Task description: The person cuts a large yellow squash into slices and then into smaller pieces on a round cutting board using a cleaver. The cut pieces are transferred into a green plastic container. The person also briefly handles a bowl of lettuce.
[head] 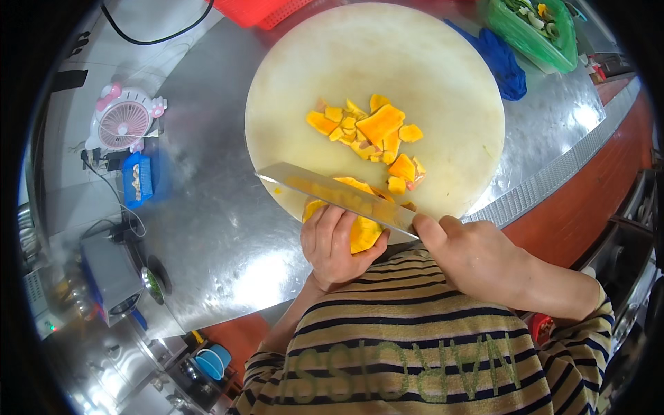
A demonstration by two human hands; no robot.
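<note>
My left hand (334, 244) holds a piece of orange-fleshed pumpkin (365, 234) down at the near edge of a round cutting board (451, 93). In my right hand (477, 257) is a cleaver (337, 194) with a wide steel blade, which lies across the pumpkin right beside my left fingers. Its handle is hidden in my grip. More pumpkin shows just beyond the blade. Peelings and cut pieces of pumpkin (381, 124) lie in a loose heap at the middle of the board, with a smaller group (403, 168) nearer the blade.
The board rests on a steel table (218, 207). At the left stand a pink and white fan (124, 124) and a blue basket (147, 179). A red basket (249, 10) is behind the board. Blue plastic (500, 62) and a green-lined container of scraps (560, 52) lie back right.
</note>
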